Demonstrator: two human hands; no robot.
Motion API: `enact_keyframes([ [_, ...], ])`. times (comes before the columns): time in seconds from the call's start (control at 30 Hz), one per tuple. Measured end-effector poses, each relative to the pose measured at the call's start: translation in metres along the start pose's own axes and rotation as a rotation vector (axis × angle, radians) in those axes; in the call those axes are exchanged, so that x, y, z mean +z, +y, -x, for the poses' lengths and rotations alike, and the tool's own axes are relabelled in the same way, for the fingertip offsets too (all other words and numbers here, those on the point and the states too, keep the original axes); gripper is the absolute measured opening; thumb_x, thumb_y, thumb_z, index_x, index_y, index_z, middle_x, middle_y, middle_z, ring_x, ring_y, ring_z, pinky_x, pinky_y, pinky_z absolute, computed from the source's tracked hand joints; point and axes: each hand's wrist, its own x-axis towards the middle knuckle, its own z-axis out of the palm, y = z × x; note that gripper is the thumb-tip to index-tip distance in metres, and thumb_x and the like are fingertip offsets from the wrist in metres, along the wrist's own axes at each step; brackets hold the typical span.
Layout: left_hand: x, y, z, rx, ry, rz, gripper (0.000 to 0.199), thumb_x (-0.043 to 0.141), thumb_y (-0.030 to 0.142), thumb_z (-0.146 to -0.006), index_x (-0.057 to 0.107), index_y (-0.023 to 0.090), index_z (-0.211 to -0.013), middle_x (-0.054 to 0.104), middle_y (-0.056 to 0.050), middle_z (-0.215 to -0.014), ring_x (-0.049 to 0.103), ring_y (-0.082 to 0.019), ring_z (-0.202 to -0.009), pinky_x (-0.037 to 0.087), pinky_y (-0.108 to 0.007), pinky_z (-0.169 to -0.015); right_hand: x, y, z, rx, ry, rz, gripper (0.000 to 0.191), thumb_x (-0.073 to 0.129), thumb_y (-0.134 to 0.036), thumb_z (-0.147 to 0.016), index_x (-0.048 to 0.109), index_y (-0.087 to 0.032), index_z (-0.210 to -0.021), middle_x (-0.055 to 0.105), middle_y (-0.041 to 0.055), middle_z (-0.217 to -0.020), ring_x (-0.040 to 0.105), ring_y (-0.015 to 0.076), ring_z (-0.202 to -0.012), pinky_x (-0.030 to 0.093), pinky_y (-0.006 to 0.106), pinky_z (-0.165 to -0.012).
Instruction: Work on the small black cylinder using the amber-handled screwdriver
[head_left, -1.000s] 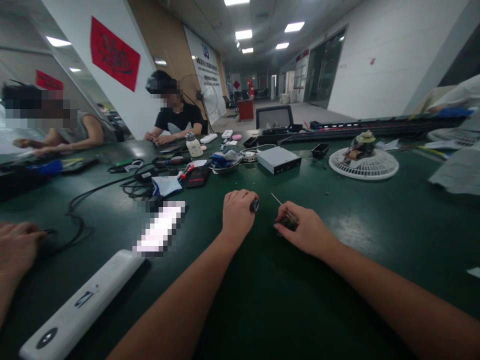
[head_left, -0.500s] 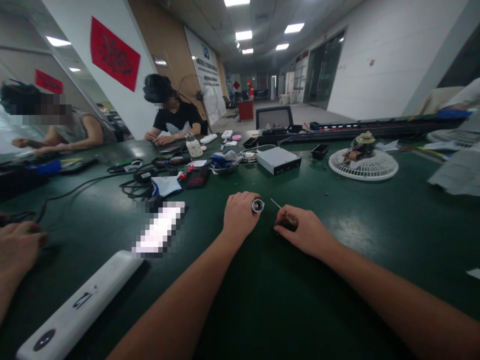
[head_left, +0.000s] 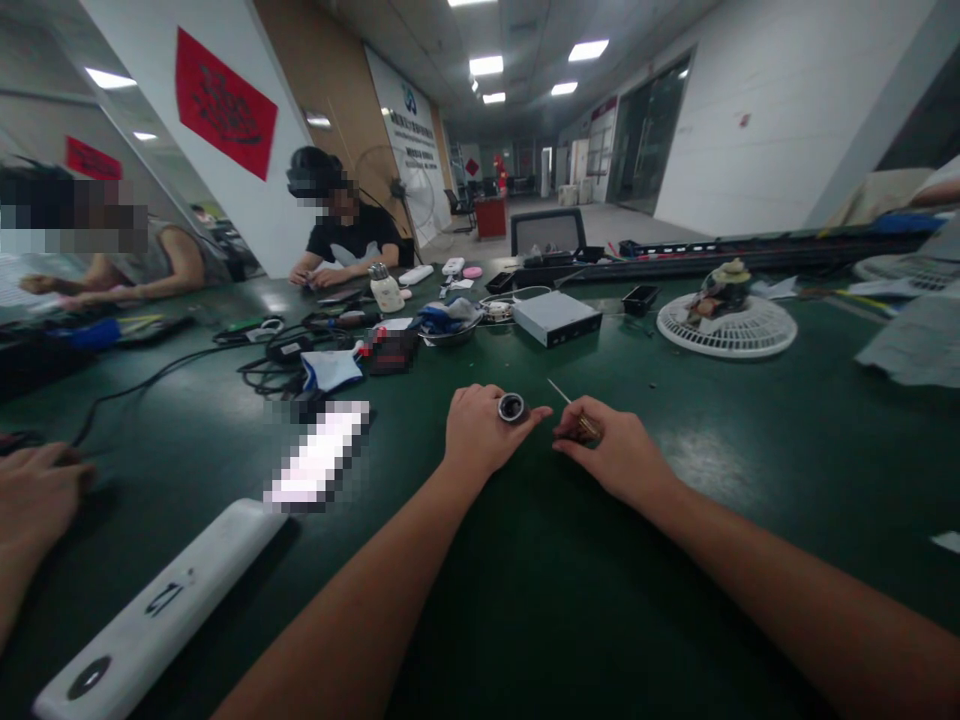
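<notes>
My left hand (head_left: 480, 430) is wrapped round a small cylindrical part (head_left: 511, 407), whose round, hollow end with a light rim faces me; the thumb points out to the right. Just to the right, my right hand (head_left: 616, 447) grips a screwdriver (head_left: 588, 426) by its brownish, see-through handle. The thin metal shaft points up and to the left, clear of the cylinder. Both hands are low over the dark green table (head_left: 525, 580), a small gap apart.
A grey box-shaped drive (head_left: 556, 318) and a white fan grille (head_left: 726, 328) lie beyond my hands. To the left are a lit phone (head_left: 321, 455), a long white device (head_left: 161, 605), cables (head_left: 266, 375) and another person's hand (head_left: 41, 495). Two people sit across at the far left.
My left thumb has stretched out to the right, away from the cylinder, which has tilted slightly. My right hand has shifted a little right and up with the screwdriver.
</notes>
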Motion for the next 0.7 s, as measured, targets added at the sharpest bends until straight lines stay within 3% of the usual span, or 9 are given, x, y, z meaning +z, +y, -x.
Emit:
enact_keyframes([
  [0.13,0.001,-0.001,-0.001,0.019,-0.007,-0.032,0.057,0.053,0.072,-0.088,0.064,0.019,-0.069,0.067,-0.006,-0.074,0.062,-0.022,-0.078,0.043,-0.037,-0.079,0.001,0.002,-0.001,0.027,0.128,-0.143,0.021,0.074,-0.019,-0.081,0.061,-0.024,-0.096,0.076,0.0021,-0.093,0.074,0.0207,-0.085,0.059,0.038,-0.082],
  [0.27,0.003,-0.001,0.000,0.049,-0.023,-0.022,0.048,0.050,0.060,-0.096,0.070,0.020,-0.077,0.071,-0.007,-0.082,0.062,-0.023,-0.082,0.042,-0.039,-0.081,0.001,-0.002,-0.001,-0.022,0.212,-0.230,0.023,0.073,-0.017,-0.081,0.058,-0.024,-0.098,0.076,0.0040,-0.095,0.075,0.0215,-0.088,0.061,0.039,-0.084],
  [0.43,0.002,-0.005,0.000,0.110,-0.088,-0.027,0.019,0.058,0.030,-0.093,0.073,0.024,-0.103,0.075,-0.005,-0.102,0.062,-0.026,-0.097,0.042,-0.043,-0.089,0.000,-0.010,0.004,-0.143,0.183,-0.231,0.024,0.072,-0.015,-0.082,0.057,-0.024,-0.099,0.074,0.0032,-0.095,0.074,0.0198,-0.088,0.060,0.035,-0.085],
  [0.53,0.003,-0.007,-0.002,0.166,-0.112,0.012,0.028,0.058,0.015,-0.087,0.071,0.023,-0.110,0.074,-0.005,-0.108,0.061,-0.025,-0.105,0.041,-0.044,-0.097,-0.001,-0.013,0.006,-0.195,0.156,-0.112,0.021,0.071,-0.014,-0.083,0.058,-0.024,-0.096,0.073,0.0023,-0.093,0.072,0.0192,-0.086,0.058,0.035,-0.083],
  [0.7,0.007,-0.007,-0.003,0.311,-0.160,0.082,0.027,0.054,0.011,-0.089,0.070,0.021,-0.109,0.074,-0.003,-0.110,0.062,-0.022,-0.107,0.041,-0.041,-0.102,-0.003,-0.011,0.005,-0.215,0.176,-0.066,0.021,0.071,-0.013,-0.083,0.058,-0.023,-0.097,0.073,0.0009,-0.091,0.071,0.0181,-0.084,0.056,0.033,-0.079],
])
